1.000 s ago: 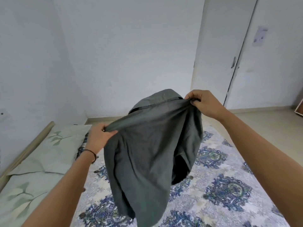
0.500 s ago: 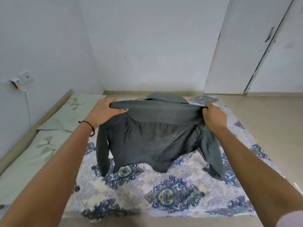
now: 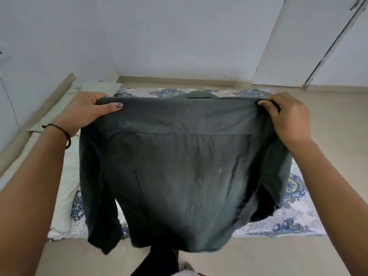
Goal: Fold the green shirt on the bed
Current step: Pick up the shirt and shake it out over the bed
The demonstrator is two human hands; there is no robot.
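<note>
Both hands, the left (image 3: pixel 85 112) at centre left and the right (image 3: pixel 288 116) at centre right, pinch the shoulders of the shirt (image 3: pixel 179 176), which hangs down between them, spread wide above the bed (image 3: pixel 298 216).

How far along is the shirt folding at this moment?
Done: the green shirt is picked up and spread wide, its back panel facing the camera. In hand: the left hand and right hand each grip a shoulder, holding it up off the bed, sleeves hanging loose. Left: laying it flat and every fold; no fold shows yet.
</note>
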